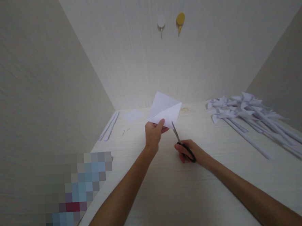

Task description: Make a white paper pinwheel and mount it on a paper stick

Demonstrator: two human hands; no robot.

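My left hand pinches the lower corner of a folded white paper sheet and holds it up above the pale wooden table. My right hand grips black-handled scissors, blades pointing up and left. The blade tips reach the paper's lower edge just right of my left thumb.
A heap of white paper pinwheels on long paper sticks lies at the right. Two rolled paper sticks and a small paper square lie at the back left. Two wall hooks hang above. Walls enclose three sides.
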